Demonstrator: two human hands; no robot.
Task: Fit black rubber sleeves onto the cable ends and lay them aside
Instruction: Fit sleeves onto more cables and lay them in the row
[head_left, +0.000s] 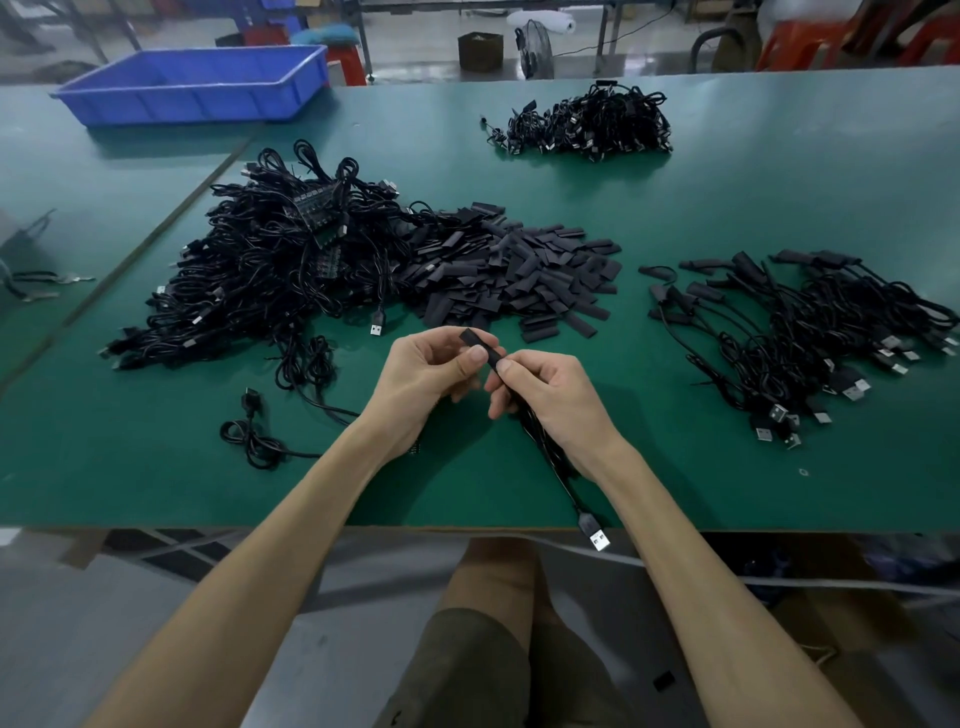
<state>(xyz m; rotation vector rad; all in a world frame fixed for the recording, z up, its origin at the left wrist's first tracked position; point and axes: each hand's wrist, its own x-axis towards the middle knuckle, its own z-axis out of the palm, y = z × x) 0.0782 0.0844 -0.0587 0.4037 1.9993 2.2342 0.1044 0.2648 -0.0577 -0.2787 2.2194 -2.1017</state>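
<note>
Both hands are up just over the green table (727, 208), near the middle of its near edge. Left hand (434, 376) pinches one black rubber sleeve (471, 339) between thumb and fingers. Right hand (548, 397) has its fingers curled round one black cable (553, 460), and its thumb presses right where the sleeve ends. The two thumbs are close together. The cable runs down from the right hand to the near edge, and its one silver plug (598, 538) sticks out over that edge.

One blue tray (182, 106) sits at the far left corner.

Three heaps of black cables lie on the table, each with too many to count. The biggest heap (270, 260) is toward the left edge. The next heap (810, 332) is by the right edge; its cables have sleeves on their far ends and silver plugs on their near ends. The smallest heap (592, 122) is by the far edge.

One heap of loose sleeves (514, 270) lies in the middle, touching the biggest heap. It has too many to count.

Two small coiled cables lie apart near the left hand: one (254, 439) closer to the near edge, and one (307, 364) just beside the biggest heap.
</note>
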